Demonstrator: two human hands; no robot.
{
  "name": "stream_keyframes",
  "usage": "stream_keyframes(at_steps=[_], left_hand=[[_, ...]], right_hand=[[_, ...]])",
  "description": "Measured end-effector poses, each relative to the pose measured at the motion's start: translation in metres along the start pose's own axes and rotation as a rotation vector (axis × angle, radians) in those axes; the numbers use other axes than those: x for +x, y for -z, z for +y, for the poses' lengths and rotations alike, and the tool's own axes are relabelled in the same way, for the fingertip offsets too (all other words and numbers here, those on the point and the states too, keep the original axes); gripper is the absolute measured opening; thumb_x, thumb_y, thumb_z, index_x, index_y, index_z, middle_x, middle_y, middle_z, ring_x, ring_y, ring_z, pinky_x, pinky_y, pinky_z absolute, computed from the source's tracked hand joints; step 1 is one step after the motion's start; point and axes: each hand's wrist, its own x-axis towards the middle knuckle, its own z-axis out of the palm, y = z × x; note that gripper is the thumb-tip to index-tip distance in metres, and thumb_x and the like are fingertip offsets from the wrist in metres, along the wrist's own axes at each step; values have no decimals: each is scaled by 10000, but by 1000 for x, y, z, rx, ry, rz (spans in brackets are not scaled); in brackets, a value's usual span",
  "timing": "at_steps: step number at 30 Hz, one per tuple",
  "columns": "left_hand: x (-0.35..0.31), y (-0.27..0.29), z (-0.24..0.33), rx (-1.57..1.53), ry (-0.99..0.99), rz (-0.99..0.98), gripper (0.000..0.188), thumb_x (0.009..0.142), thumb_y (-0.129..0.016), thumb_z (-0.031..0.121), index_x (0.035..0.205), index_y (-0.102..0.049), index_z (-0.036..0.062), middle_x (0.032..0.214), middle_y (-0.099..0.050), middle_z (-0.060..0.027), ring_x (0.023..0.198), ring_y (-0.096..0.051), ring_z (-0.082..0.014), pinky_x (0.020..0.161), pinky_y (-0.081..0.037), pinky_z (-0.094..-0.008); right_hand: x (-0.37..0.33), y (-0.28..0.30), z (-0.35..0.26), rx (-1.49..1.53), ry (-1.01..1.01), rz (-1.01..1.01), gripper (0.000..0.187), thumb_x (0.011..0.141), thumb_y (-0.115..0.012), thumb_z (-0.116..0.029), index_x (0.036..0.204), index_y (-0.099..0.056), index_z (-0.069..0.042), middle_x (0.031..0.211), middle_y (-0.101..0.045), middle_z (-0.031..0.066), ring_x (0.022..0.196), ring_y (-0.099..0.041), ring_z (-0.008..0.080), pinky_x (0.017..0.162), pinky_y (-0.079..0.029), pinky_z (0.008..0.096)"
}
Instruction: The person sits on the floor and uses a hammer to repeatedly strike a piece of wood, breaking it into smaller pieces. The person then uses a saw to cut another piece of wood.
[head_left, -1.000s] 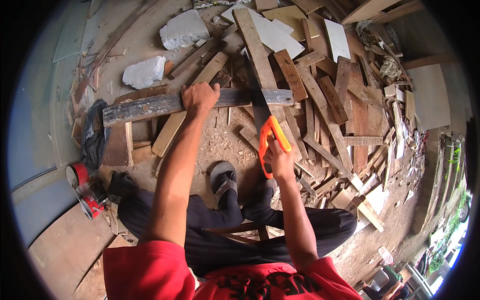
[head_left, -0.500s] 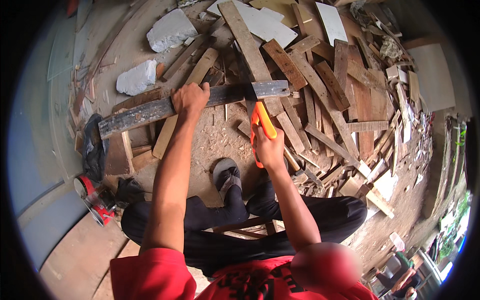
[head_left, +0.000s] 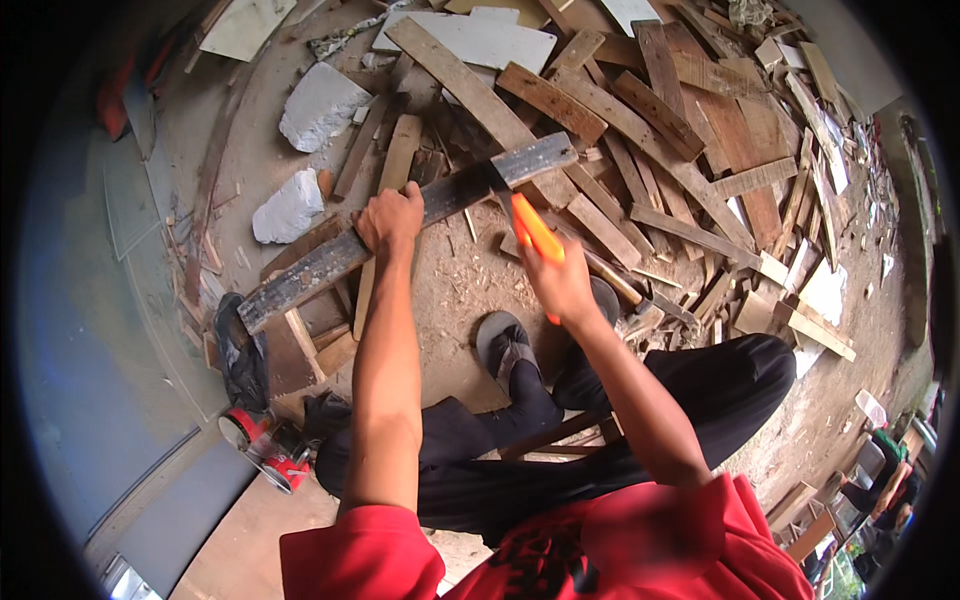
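My left hand (head_left: 390, 220) presses down on a long dark weathered plank (head_left: 300, 275) that lies across the ground in front of me. My right hand (head_left: 560, 285) grips the orange handle of a handsaw (head_left: 532, 228); its blade meets the plank near the plank's right end, just right of my left hand. My legs in black trousers are folded below, with one grey sandal (head_left: 503, 345) on sawdust-strewn ground.
A heap of scrap wooden boards (head_left: 680, 140) fills the ground ahead and to the right. Two whitish stone blocks (head_left: 318, 105) lie at upper left. A red power tool (head_left: 270, 450) and a black bag (head_left: 240, 355) sit at lower left.
The saw has moved down toward me along the cut, and the view has tilted so the plank now slants up to the right. My left hand stays on the plank.
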Motion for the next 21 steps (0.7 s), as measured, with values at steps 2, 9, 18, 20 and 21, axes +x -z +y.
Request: stream_keyframes(at_steps=[2, 9, 18, 20, 21], left_hand=[[7, -2, -13, -6, 37, 37, 561, 906, -474, 475, 880, -765, -4, 916, -721, -241, 879, -717, -369, 825, -538, -458], [4, 2, -5, -31, -27, 4, 539, 906, -477, 444, 879, -754, -18, 885, -706, -266, 888, -705, -409, 838, -530, -484], [-3, 3, -15, -58, -12, -18, 538, 910, -510, 467, 871, -756, -10, 877, -708, -261, 874, -706, -408, 858, -516, -480], [-1, 2, -18, -35, -14, -4, 531, 908, -501, 463, 854, -760, 2, 872, -713, -249, 862, -708, -395, 896, -495, -478], [0, 0, -16, -20, -10, 2, 528, 906, -492, 460, 837, -763, 12, 868, -718, -238, 852, -710, -382, 925, -479, -478]], right_hand=[[-58, 22, 13, -177, 164, -20, 168, 878, -612, -122, 813, -576, 29, 619, -508, 148, 591, -524, 170, 556, -426, 373], [-89, 67, -6, 264, -256, -89, 207, 932, -553, -140, 906, -654, 39, 651, -583, 21, 594, -561, 100, 521, -425, 280], [-101, 58, 14, 103, -162, -74, 162, 958, -561, -123, 830, -567, -24, 605, -499, -37, 476, -451, 50, 420, -315, 234], [-143, 92, -6, 227, -296, -147, 168, 956, -561, -130, 888, -618, 12, 595, -515, -40, 500, -476, 42, 459, -351, 225], [-148, 98, -11, 218, -312, -127, 194, 942, -590, -147, 921, -666, 29, 600, -545, -37, 552, -510, 43, 510, -398, 229]])
